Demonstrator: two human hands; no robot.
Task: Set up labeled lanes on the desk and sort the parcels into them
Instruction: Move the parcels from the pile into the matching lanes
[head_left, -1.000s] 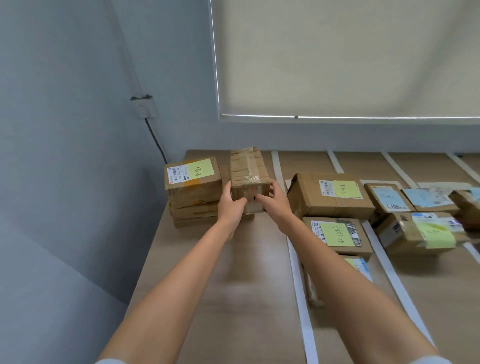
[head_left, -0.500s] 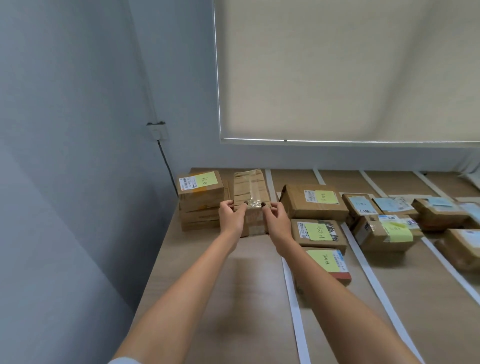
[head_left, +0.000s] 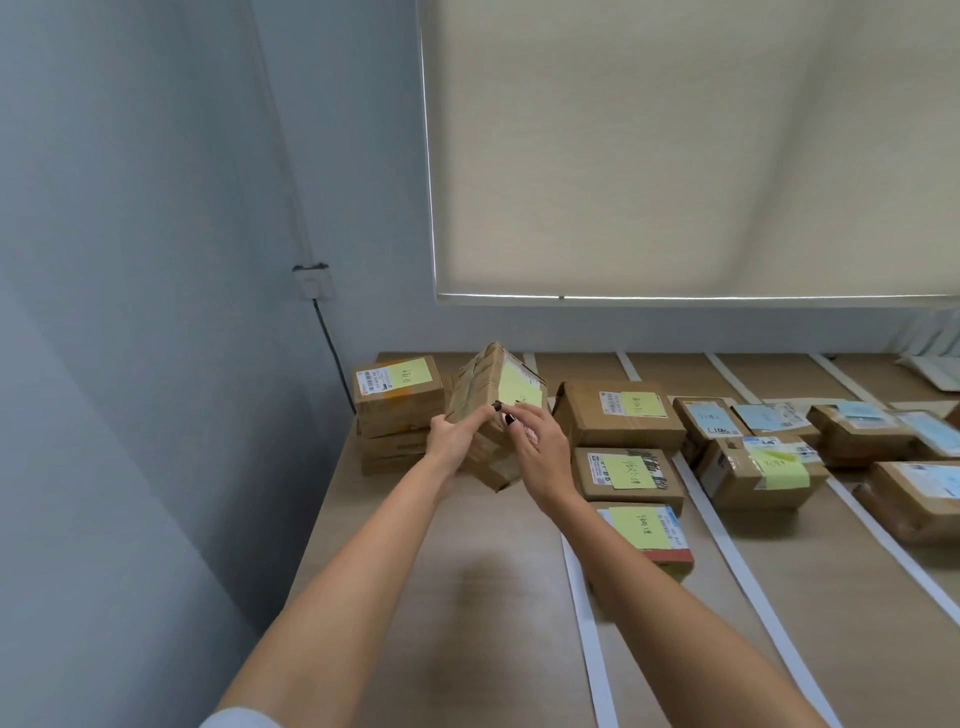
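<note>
So over in the far-left lane, a stack of cardboard boxes (head_left: 400, 415) with a yellow sticky note on top is sitting against the wall. Right beside it the left hand (head_left: 457, 439) is cupping the taped parcel (head_left: 491, 410) from below, fingers curled on its left face, tipping it up off the desk (head_left: 467, 597). The right hand (head_left: 537, 449) is pinching its near corner by the yellow note (head_left: 511, 387). I'd say keep both grips firm while turning, get the note facing up and readable, then set it flat inside the white tape strip (head_left: 584, 623), not straddling it. The second-lane parcels (head_left: 621, 415) are looking pretty close, so watch that edge.
</note>
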